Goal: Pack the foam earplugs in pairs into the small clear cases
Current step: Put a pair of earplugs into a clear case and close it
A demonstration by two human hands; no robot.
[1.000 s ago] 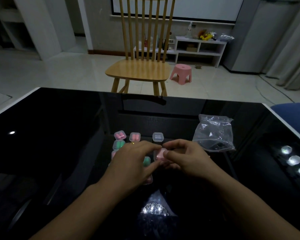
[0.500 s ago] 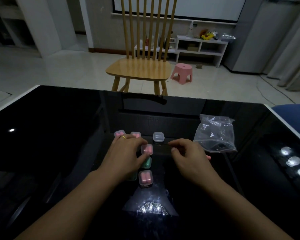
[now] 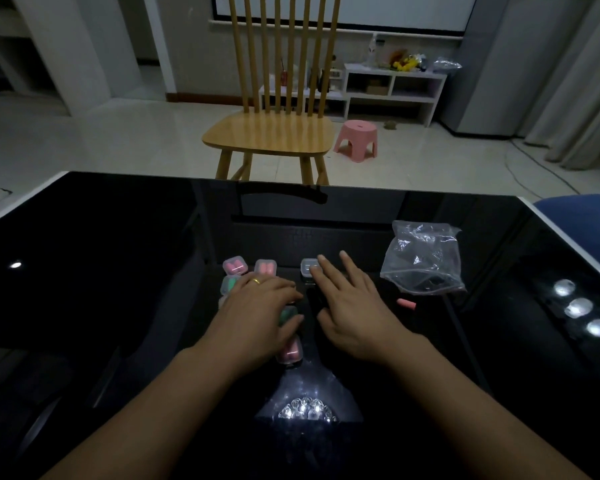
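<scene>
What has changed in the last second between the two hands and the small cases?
The right hand let go of the pink-filled case, opened, and reached forward; its fingertips now touch the empty clear case. The left hand carried that pink case left into the group and now covers it. The plastic bag, the loose pink earplug and the back-row cases stayed put.

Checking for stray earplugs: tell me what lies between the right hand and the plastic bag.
In the head view, one loose pink earplug lies on the black table between the right hand and the plastic bag, below the bag.
</scene>
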